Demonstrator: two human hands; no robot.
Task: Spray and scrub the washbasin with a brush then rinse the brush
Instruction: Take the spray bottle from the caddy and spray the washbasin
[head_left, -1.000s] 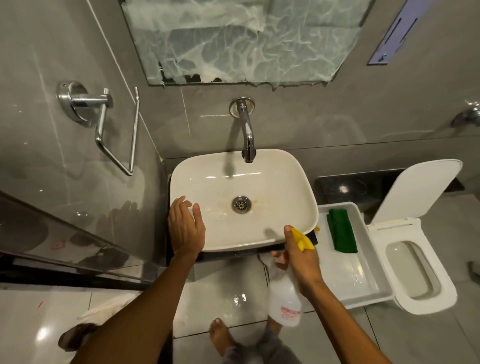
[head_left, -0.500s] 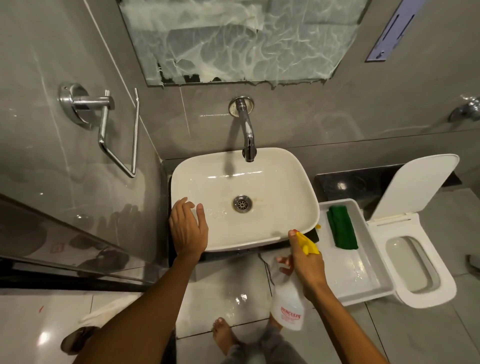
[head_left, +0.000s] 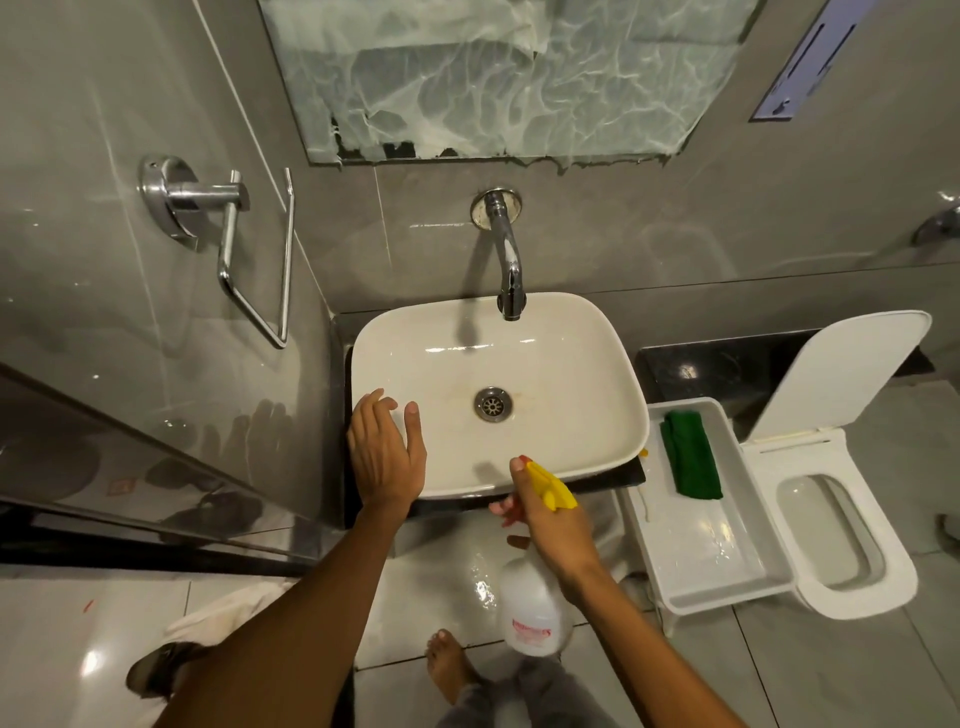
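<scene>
Early stage, spraying step by my read. Right hand (head_left: 553, 525) is wrapped around the neck of a spray bottle (head_left: 535, 608), fingers curled at the trigger, thumb up by the yellow nozzle head (head_left: 551, 486), which points into the washbasin (head_left: 571, 364) from its front rim. The bottle body hangs below the front rim, over the floor. Left hand (head_left: 384, 457) rests flat on the basin's front-left corner, fingers spread apart, holding nothing.

Basin looks unscrubbed: faint brownish staining around the drain (head_left: 492, 401), no foam visible; can't tell whether any spray has landed yet. Faucet (head_left: 506, 260) is over the back rim, no water running.

No brush identifiable in view. The only candidate is a green scrubber or cloth (head_left: 690, 454) lying in the far end of a white tray (head_left: 727, 592) just beside the basin's right edge; too unclear to call. So still left: finish spraying, scrub, rinse the brush.

Writing: bottle has a red label low on its body, lettering too blurred to read. No other legible text; a purplish wall panel (head_left: 802, 62) at top right shows dark marks, unreadable.

Toilet (head_left: 852, 519) with lid up at right of the tray.
</scene>
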